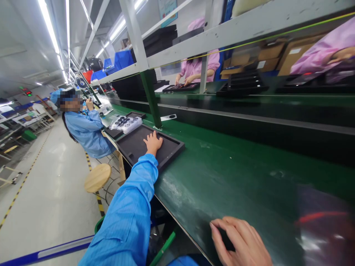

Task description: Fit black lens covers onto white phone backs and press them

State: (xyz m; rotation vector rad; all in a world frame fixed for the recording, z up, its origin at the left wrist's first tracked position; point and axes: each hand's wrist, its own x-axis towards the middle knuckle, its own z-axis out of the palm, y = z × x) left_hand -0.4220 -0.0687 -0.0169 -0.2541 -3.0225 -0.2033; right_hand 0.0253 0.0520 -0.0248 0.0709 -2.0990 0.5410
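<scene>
A shallow black tray (138, 142) with a raised rim lies on the green bench at the left. My left hand (153, 142), in a blue sleeve, reaches out over it with the fingers spread, apparently resting on its flat inside. Low in the view, my right hand (241, 242) is above the bench near its front edge. Its fingers are curled, with the thumb and index fingertips brought together and nothing visible between them. A clear plastic bag (323, 229) with a red strip lies to the right of this hand, partly blurred.
Past the tray are a white tray of round dark parts (126, 123) and a co-worker in blue (83, 125). A metal post (151, 96) rises behind the tray. Co-workers in pink work across the bench (222, 162). A wooden stool (98, 177) stands left.
</scene>
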